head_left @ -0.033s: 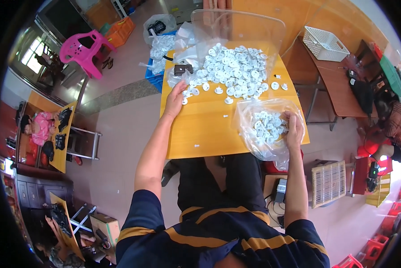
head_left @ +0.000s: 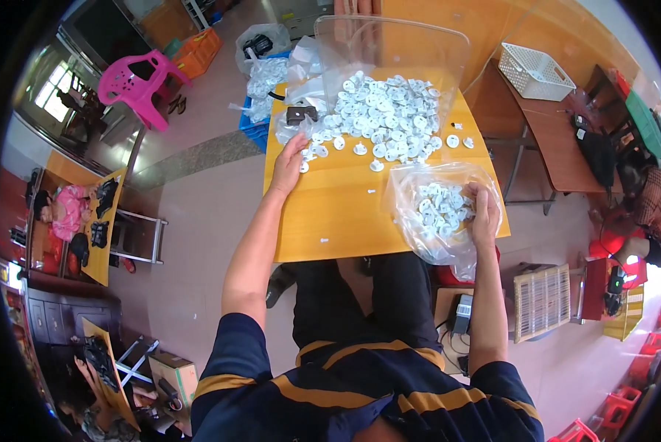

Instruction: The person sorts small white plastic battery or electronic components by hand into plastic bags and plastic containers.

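My left hand (head_left: 290,163) rests at the left edge of the wooden table (head_left: 323,214), its fingers stretched out beside a few loose white plastic parts (head_left: 319,151). I see nothing held in it. At the table's near right corner lies a clear plastic bag (head_left: 408,225) with many small white round parts (head_left: 442,208) inside. My right hand (head_left: 484,214) is closed on the right side of this bag, its fingertips at the mouth close to the parts. Farther back, a big heap of the same white parts (head_left: 389,110) spreads out of a tilted clear plastic bin (head_left: 456,62).
A dark brown box-like object (head_left: 302,114) lies left of the heap. Beyond the table's left side stands a blue crate (head_left: 255,135) of bagged things. A pink chair (head_left: 140,82) is farther left. On the right, a brown table (head_left: 544,121) carries a white basket (head_left: 538,72). Other people sit at both sides.
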`<state>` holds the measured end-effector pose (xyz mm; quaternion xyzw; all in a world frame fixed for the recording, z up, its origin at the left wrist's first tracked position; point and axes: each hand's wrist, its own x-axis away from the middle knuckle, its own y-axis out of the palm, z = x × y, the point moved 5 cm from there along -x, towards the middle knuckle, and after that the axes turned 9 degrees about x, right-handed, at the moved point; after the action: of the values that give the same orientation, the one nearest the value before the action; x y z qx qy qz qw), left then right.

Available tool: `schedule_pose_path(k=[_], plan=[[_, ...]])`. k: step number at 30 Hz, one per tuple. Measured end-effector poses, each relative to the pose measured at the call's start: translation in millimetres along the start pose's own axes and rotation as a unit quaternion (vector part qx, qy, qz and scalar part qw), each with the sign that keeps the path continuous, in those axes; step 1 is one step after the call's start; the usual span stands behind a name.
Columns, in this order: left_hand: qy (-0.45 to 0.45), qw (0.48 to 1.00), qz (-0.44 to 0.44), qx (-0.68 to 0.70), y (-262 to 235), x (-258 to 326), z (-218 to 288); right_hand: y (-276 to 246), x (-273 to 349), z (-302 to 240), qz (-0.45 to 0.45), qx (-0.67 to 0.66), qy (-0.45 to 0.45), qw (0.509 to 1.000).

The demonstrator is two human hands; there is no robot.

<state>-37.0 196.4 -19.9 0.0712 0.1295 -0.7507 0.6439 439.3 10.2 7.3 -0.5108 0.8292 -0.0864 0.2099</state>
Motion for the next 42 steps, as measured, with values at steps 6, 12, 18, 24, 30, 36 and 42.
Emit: schedule_pose_path(k=[6,12,18,24,30,36,42], plan=[[0.015,0.991,0.003,-0.130,28.1,1.9,28.3,-2.2,-1.1,7.9,0.001,-0.015,0.002,1.000],[0.066,0.907,0.024,-0.416,61.3,0.4,54.6,-1.2,0.6,8.9,-0.003,-0.032,0.008,0.999],[0.068,0.871,0.051,-0.483,63.2,-3.1,47.2,-1.4,-0.7,10.6,0.001,-0.013,-0.006,1.000],[0.145,0.867,0.046,-0.475,65.2,23.3,49.5,-2.6,-0.4,11.0,0.003,-0.022,-0.010,1.000],[0.144,0.901,-0.008,-0.408,63.3,69.7,73.8,-4.0,-0.4,1.4,-0.003,0.022,-0.016,1.000],[0.128,0.950,0.004,-0.286,38.9,92.3,83.6,-1.0,-2.9,13.3,-0.003,-0.009,-0.007,1.000],[0.113,0.947,-0.001,-0.300,25.8,88.3,79.0,0.1,-2.4,12.9,-0.010,-0.009,-0.004,1.000]])
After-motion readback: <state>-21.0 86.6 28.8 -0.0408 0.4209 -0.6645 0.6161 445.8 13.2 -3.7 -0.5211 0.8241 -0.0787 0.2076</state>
